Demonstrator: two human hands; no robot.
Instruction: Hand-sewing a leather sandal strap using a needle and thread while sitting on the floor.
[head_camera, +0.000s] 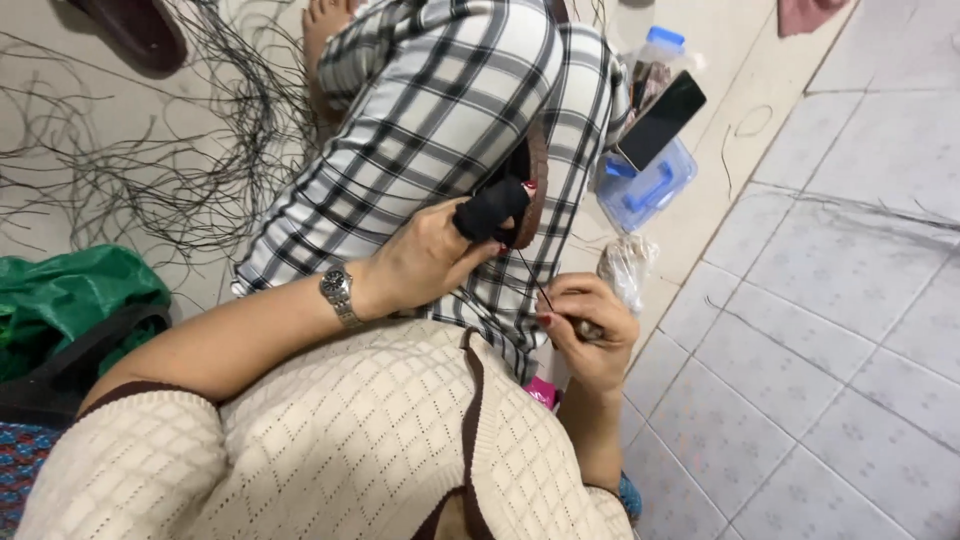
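Gripping black bundle (492, 208), left hand (425, 262), needle tip hidden

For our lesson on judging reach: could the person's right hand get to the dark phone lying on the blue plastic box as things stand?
Probably yes. The right hand is apart from the phone, which lies uncovered on the blue box further out on the same side; only a clear bag sits between. But the hand is gripping a thin tool, so it isn't free.

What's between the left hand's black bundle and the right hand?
Head view: a thin dark strand runs from the black bundle to the right hand, over plaid trousers.
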